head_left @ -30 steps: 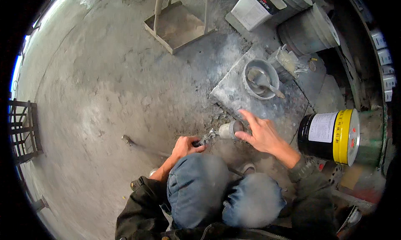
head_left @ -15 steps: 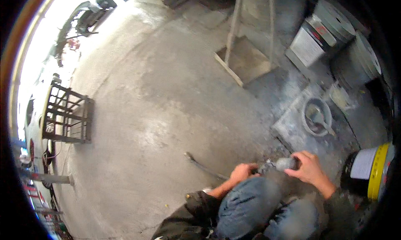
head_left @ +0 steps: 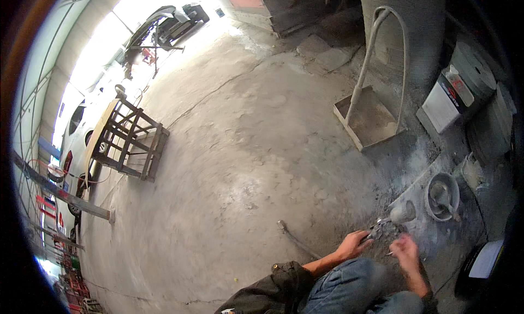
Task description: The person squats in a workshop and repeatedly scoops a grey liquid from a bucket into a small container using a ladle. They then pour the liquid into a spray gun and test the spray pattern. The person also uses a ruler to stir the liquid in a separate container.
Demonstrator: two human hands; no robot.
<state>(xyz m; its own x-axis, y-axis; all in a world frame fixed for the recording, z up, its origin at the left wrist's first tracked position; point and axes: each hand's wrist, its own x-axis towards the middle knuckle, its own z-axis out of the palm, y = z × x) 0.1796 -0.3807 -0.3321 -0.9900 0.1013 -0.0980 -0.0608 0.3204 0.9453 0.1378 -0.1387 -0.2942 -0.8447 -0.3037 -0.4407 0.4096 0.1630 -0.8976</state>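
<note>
Low over the floor, my left hand (head_left: 352, 246) grips a rough grey part (head_left: 384, 230) by its near side; its exact kind does not show. Just past that part is a rounded grey piece (head_left: 404, 211), touching or very near it. My right hand (head_left: 406, 253) is closed in a pinch to the right of the part, apart from the rounded piece. A small pale tip (head_left: 391, 253) shows at its fingers, too small to name. Beyond both hands, a grey bowl (head_left: 456, 191) with a scoop-like tool in it rests on a dusty slab.
A hose end (head_left: 281, 225) lies left of my hands. Farther off are a shallow tray (head_left: 358, 140) with a looped pipe, a rectangular tin (head_left: 443, 107) and drums. A dark bucket (head_left: 480, 267) stands near right. A wooden frame (head_left: 134, 139) and a white car (head_left: 71, 142) are at left.
My right hand has let go of the rounded grey piece and drawn nearer to me, its fingers now pinched. The view has swung, shifting the surroundings right and down.
</note>
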